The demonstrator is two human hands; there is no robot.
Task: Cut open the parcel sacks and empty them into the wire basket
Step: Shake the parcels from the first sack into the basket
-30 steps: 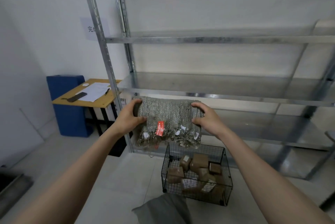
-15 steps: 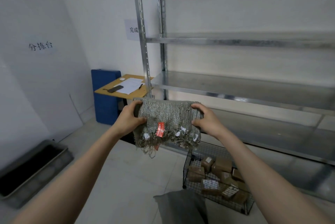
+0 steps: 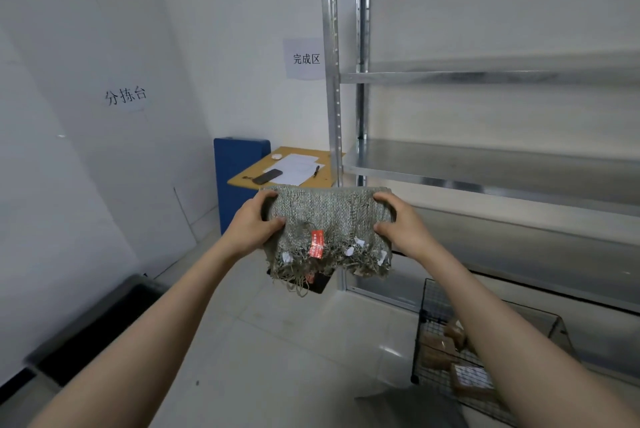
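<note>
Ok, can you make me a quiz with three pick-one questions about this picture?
1. Where is the wire basket? A. on the desk B. on the floor C. on the top shelf
2. What colour is the tag on the sack? A. green B. red C. yellow
3. How is the sack held? A. by one hand B. by no hand C. by both hands

Answers:
1 B, it stands on the floor beside the rack, at lower right.
2 B, the tag is bright red.
3 C, the left hand and right hand each grip one side.

Wire basket (image 3: 431, 303) on pale floor (image 3: 284, 341)
</note>
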